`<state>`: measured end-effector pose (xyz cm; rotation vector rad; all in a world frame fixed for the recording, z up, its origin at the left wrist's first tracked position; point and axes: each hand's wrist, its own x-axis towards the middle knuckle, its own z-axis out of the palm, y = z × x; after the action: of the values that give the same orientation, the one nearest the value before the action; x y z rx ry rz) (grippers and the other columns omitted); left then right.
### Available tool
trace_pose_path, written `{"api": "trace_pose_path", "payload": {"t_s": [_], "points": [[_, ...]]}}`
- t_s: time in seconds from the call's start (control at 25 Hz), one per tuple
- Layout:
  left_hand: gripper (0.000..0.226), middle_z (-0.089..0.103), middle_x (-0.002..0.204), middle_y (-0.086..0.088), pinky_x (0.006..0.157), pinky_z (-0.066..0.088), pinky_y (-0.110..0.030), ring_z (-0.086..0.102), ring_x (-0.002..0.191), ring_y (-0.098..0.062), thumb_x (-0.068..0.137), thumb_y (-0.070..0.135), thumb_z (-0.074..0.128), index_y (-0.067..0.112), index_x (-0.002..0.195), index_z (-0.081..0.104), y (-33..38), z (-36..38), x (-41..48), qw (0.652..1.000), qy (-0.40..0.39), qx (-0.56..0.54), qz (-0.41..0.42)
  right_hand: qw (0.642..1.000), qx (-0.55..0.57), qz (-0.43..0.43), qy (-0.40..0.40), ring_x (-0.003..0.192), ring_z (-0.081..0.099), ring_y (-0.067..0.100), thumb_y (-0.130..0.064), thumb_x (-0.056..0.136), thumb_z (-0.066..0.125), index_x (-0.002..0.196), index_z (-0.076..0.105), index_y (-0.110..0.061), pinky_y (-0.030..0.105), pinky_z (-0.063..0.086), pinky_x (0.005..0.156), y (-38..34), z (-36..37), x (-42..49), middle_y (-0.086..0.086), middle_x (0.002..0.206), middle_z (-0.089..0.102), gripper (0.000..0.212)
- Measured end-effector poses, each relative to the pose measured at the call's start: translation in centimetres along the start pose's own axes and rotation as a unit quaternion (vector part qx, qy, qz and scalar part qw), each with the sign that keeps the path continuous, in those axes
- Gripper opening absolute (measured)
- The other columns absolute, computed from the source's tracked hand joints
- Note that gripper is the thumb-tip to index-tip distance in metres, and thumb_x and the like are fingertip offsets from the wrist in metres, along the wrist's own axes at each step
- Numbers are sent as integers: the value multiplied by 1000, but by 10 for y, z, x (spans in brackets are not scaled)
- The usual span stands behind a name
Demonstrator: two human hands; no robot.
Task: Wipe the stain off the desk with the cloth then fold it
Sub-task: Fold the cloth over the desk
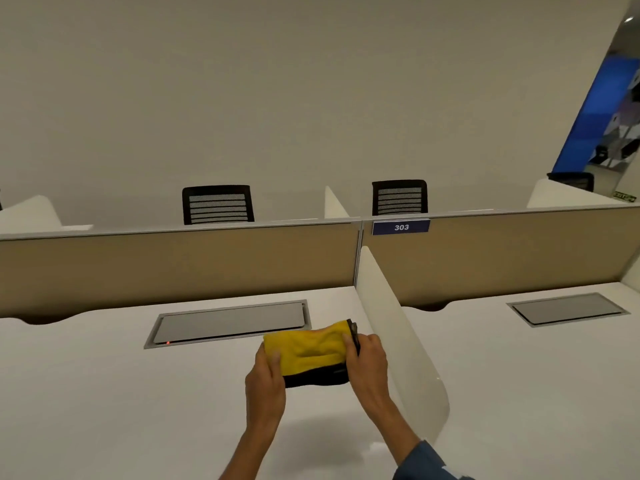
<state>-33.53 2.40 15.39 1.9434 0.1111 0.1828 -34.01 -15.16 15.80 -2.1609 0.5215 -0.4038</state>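
A: Where is the cloth (308,353) right now?

B: On the white desk (104,393), just in front of the grey cable hatch (230,322) and near the side divider (394,341). It looks already doubled: yellow on top, a dark layer showing along the near edge and at the right end.

A: And the hands?

B: One at each short end. The left hand (266,379) pinches the left edge, thumb on the yellow face and fingers under or behind it. The right hand (367,358) is closed on the right end, where the dark side curls up. Both hold the cloth; neither is spread open.

A: How will it handle?

B: I judge it soft, light and limp, a plush microfibre sort. It wrinkles in the middle between the hands, so it has no stiffness of its own and will sag if lifted by one end. Nothing fragile, and the pile should not slip in the fingers.

A: Best place to grip it?

B: At the corners or short edges, as now, keeping it taut so the layers stay lined up for the next fold. I see no stain on the desk, so folding seems the step in hand.
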Motion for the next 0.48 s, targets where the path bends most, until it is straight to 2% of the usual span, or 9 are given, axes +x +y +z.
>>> {"api": "trace_pose_path", "payload": {"t_s": [0.12, 0.28, 0.48], "points": [[49, 68, 124, -21, 92, 54, -37, 67, 107, -34, 106, 31, 41, 4, 147, 44, -6, 27, 64, 1000, -13, 4, 6, 1000, -30, 1, -3, 81, 57, 15, -37, 106, 43, 108, 65, -8, 22, 45, 70, -3, 31, 60, 6, 102, 54, 36], [47, 67, 126, -19, 94, 54, -39, 66, 112, -34, 106, 28, 42, 2, 145, 48, -31, 64, 142, 1000, -15, 3, 0, 998, -53, 13, -24, 77, 54, 14, -36, 107, 41, 105, 64, -7, 25, 42, 70, 7, 79, 135, 4, 98, 50, 38], [43, 68, 118, -21, 86, 52, -36, 66, 107, -36, 108, 24, 41, -1, 141, 50, -71, 108, 217, 999, -24, 34, -8, 997, -63, 31, -37, 74, 51, 14, -35, 107, 41, 100, 64, -2, 26, 41, 68, 40, 130, 201, 6, 96, 50, 40]]}}
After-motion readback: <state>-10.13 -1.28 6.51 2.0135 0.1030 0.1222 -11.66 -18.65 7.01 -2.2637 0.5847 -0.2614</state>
